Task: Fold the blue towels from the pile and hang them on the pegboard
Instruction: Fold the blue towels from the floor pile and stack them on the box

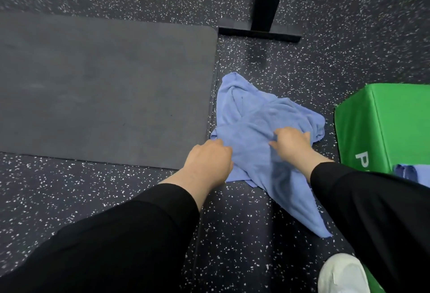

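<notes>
Towel [260,115] under both gripping hands

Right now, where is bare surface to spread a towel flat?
The dark mat, left of the blue towel, lies bare. Open speckled floor runs between the two sleeves. It is crowded to the right: the green box, more blue cloth and a white shoe.
</notes>
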`<action>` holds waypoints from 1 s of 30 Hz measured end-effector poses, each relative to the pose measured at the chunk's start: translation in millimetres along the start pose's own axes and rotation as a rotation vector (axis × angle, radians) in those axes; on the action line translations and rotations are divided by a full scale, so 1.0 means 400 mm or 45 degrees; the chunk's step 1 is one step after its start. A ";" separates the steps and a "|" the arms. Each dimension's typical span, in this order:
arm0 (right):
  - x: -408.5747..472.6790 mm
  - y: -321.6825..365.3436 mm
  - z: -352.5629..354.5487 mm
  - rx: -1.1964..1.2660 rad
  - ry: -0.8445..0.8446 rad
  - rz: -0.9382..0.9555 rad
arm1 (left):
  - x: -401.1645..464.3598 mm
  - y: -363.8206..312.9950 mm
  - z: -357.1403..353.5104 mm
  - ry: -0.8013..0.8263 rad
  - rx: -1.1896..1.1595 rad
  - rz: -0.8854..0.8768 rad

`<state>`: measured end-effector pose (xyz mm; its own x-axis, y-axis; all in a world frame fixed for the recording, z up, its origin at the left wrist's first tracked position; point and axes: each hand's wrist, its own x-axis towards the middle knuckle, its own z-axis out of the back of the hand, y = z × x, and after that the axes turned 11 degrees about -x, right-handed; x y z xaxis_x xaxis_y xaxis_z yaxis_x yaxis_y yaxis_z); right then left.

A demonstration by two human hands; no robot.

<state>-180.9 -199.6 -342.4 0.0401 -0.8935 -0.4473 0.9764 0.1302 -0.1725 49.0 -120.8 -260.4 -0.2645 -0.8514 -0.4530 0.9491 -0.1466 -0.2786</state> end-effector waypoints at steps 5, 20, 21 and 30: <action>-0.065 -0.003 0.073 0.206 -0.173 0.183 | -0.021 -0.008 0.067 -0.047 0.027 0.004; -0.656 -0.059 0.751 1.319 -0.595 0.167 | -0.483 -0.261 0.502 -0.631 -1.020 0.101; -0.697 -0.063 0.753 1.455 -0.570 0.143 | -0.523 -0.286 0.514 -0.656 -1.104 0.055; -0.845 -0.027 0.745 2.156 -0.239 0.252 | -0.604 -0.364 0.440 -0.627 -1.253 -0.143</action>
<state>-141.8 -27.1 72.3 0.0804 -0.9715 -0.2229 0.0679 -0.2178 0.9736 4.9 17.4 38.6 -0.0360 -0.9977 -0.0571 0.3156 0.0428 -0.9479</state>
